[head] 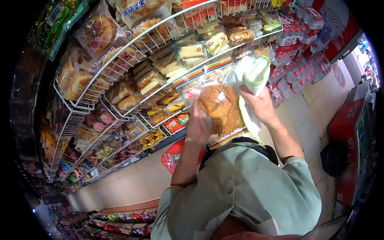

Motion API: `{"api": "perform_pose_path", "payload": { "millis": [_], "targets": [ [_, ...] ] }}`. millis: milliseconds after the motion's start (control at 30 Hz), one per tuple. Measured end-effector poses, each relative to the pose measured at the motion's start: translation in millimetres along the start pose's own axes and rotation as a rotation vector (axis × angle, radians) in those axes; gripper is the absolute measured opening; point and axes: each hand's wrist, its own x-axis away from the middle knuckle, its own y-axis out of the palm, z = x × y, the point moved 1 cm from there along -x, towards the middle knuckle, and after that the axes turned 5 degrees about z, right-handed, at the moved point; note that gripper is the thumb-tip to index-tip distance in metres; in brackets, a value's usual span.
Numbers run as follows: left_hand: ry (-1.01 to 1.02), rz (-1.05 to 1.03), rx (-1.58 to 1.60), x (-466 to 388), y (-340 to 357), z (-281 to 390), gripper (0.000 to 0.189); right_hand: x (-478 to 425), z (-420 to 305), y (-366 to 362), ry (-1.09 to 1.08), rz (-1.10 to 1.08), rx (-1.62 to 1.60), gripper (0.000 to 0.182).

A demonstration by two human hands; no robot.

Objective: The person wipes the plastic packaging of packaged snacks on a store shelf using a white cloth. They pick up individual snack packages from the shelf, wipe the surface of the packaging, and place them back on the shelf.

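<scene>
A large clear plastic package of brown, shredded-looking food is held up in front of my body. Striped bands run along its top and bottom edges. My left hand grips its left side, slightly blurred. In my right hand is a white cloth with green edges, bunched at the top and hanging down along the package's right side. The cloth partly covers that side, so I cannot tell whether my right fingers also touch the package. Behind it stands a white wire rack of packaged bread and cakes.
Bagged bread fills the upper tier at left. Shrink-wrapped bottles are stacked at the right of the rack. A red basket is partly hidden below my left forearm. A red cabinet stands at far right on the tiled floor.
</scene>
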Motion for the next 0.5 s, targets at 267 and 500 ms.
{"api": "perform_pose_path", "payload": {
  "millis": [267,500],
  "targets": [
    [-0.128,-0.336,0.297,-6.4,-3.2,-4.5,0.061,11.3,6.3,-17.6,0.147,0.167,-0.188,0.033],
    [-0.148,-0.460,0.519,-13.0,13.9,-9.2,0.071,23.5,10.5,-25.8,0.146,0.289,-0.260,0.032]
  ]
}}
